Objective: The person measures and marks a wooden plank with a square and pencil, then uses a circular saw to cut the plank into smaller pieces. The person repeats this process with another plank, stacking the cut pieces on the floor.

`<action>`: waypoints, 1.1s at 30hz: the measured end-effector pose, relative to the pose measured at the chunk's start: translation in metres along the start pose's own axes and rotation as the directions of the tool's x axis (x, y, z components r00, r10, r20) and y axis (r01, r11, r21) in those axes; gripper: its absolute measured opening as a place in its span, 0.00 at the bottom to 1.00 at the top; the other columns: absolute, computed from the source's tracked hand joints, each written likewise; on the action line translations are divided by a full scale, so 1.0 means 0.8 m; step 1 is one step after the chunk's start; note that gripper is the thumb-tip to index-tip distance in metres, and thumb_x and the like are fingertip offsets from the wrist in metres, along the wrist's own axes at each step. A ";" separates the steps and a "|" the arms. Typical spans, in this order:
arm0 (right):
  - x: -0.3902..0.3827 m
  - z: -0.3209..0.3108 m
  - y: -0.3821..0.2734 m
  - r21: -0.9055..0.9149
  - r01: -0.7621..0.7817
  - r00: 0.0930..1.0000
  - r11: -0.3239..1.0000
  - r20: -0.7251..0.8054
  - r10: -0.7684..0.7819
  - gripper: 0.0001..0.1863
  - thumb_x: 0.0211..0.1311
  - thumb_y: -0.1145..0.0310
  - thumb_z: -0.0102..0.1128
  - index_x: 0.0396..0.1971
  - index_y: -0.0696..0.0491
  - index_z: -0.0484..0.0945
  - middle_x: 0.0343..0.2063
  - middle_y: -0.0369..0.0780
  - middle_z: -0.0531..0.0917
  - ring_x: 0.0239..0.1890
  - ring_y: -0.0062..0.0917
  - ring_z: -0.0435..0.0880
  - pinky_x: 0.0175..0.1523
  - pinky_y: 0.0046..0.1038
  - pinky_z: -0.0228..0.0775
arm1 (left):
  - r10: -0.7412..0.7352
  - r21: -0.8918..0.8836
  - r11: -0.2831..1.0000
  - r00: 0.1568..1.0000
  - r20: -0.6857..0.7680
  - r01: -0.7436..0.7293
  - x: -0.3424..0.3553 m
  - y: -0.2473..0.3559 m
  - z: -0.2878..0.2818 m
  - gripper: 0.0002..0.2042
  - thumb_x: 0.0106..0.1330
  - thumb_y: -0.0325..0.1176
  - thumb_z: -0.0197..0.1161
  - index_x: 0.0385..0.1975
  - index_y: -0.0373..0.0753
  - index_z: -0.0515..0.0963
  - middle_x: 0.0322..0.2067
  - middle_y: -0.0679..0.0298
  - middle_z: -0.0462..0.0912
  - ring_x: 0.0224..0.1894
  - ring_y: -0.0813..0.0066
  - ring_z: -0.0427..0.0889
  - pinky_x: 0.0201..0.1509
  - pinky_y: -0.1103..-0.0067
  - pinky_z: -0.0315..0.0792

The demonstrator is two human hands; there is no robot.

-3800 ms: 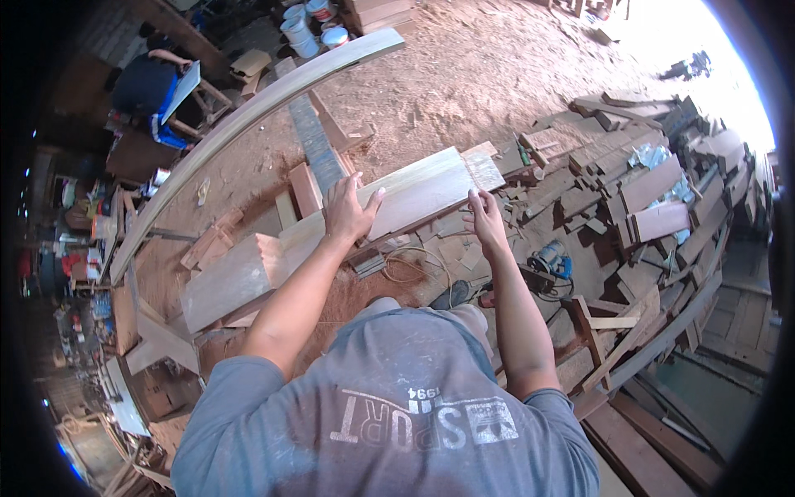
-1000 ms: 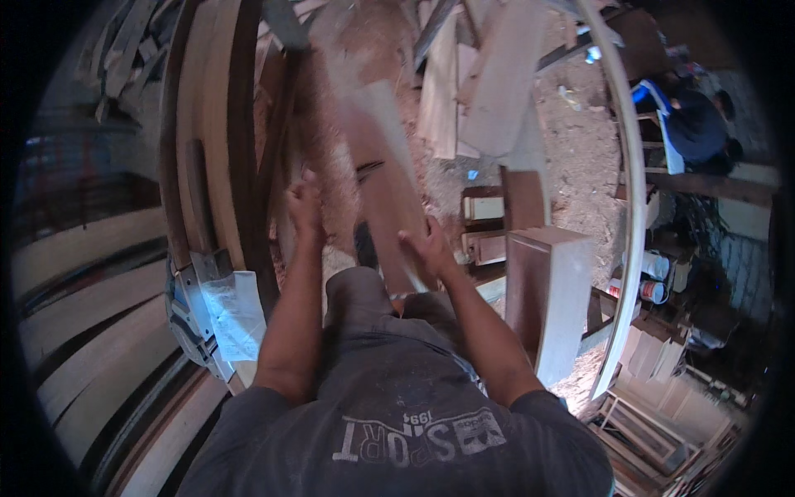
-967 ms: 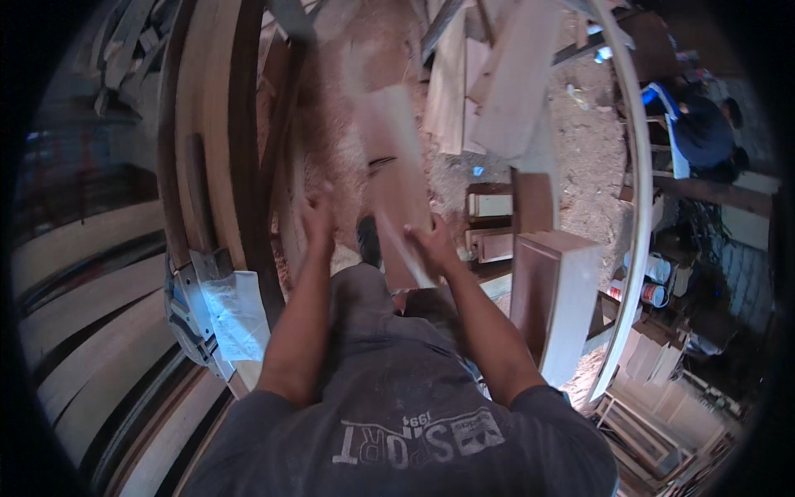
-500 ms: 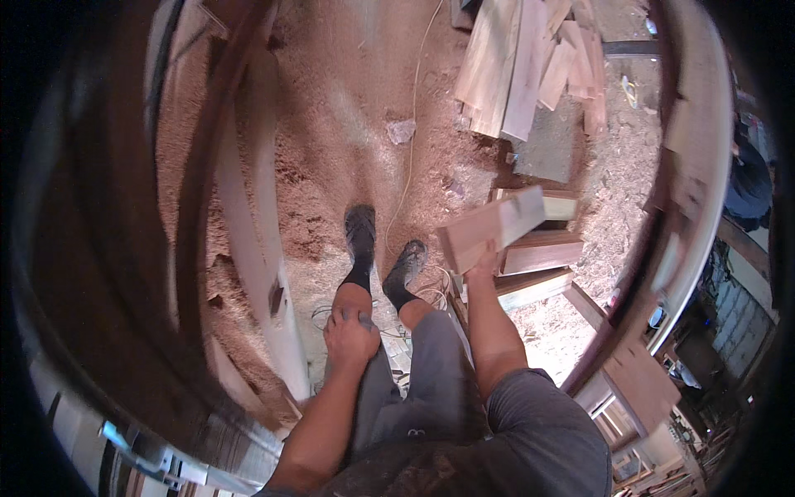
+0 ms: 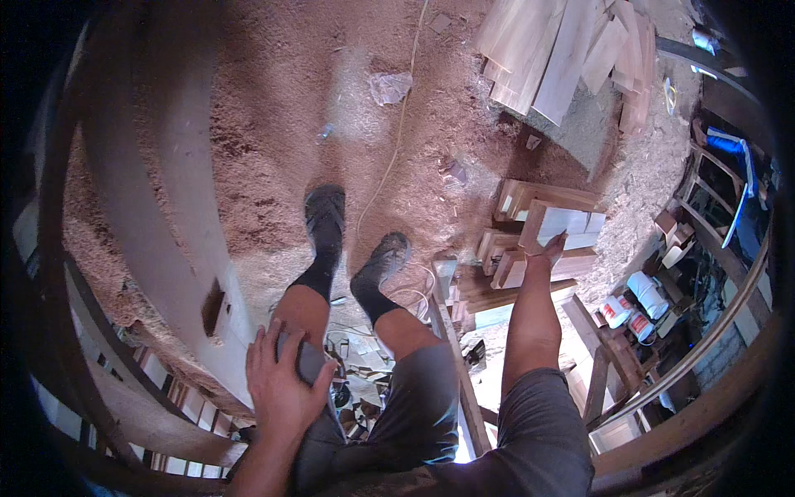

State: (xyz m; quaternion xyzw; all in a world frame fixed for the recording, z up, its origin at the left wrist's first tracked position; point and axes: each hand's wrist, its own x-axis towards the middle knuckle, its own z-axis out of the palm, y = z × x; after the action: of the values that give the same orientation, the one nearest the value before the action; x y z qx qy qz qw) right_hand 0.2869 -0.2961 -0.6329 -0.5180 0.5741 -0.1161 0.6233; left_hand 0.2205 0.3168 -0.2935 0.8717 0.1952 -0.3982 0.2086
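Observation:
Fingers spread, my left hand [image 5: 287,377] rests on my left knee at the bottom centre. To the right, my right hand [image 5: 546,253] grips the near edge of a short pale board [image 5: 566,220], which lies over a low stack of similar wooden pieces [image 5: 519,194] on the sawdust-covered ground. Part of my right hand is hidden by the board. My feet, in dark socks and sandals, stand left of that stack.
Loose planks [image 5: 559,45] lie at the top right. A thin cord [image 5: 405,103] crosses the ground. Long timbers [image 5: 174,190] run along the left. Buckets [image 5: 646,294] sit at right, near a person [image 5: 741,207] in dark and blue clothing.
The view has tilted down from the workbench to the ground. The board has moved right and down onto the low stack in my right hand, while my left hand has come to my knee.

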 end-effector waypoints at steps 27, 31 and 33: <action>-0.760 0.230 -0.086 -0.532 0.657 0.620 0.534 0.785 0.018 0.17 0.78 0.58 0.61 0.47 0.57 0.90 0.35 0.48 0.90 0.40 0.34 0.91 0.49 0.35 0.81 | 0.095 -0.181 0.981 0.983 0.155 -0.066 -0.069 -0.040 0.039 0.42 0.59 0.65 0.74 0.67 0.40 0.82 0.77 0.41 0.66 0.81 0.41 0.61 0.82 0.55 0.60; -0.850 0.240 -0.304 -0.184 0.833 0.316 0.521 0.932 -0.175 0.14 0.78 0.62 0.67 0.47 0.59 0.88 0.36 0.47 0.90 0.40 0.32 0.90 0.49 0.32 0.80 | 0.431 -0.265 0.897 0.835 0.343 -0.354 -0.064 -0.014 -0.033 0.40 0.64 0.67 0.72 0.65 0.38 0.83 0.65 0.42 0.82 0.70 0.52 0.79 0.77 0.64 0.68; -0.863 0.224 -0.388 -0.069 0.856 0.265 0.512 0.909 -0.322 0.11 0.77 0.65 0.67 0.45 0.58 0.89 0.38 0.46 0.90 0.41 0.33 0.90 0.50 0.33 0.81 | 0.424 -0.448 0.864 0.810 0.405 -0.229 -0.051 0.015 -0.069 0.39 0.66 0.65 0.72 0.64 0.36 0.83 0.59 0.43 0.87 0.63 0.56 0.86 0.74 0.66 0.73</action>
State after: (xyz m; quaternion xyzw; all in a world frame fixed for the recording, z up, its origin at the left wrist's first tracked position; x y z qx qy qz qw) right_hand 0.3594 0.1708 -0.0146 -0.8473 -0.0324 0.0706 0.5255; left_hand 0.2356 0.3287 -0.2264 0.7052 0.0531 -0.5177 0.4815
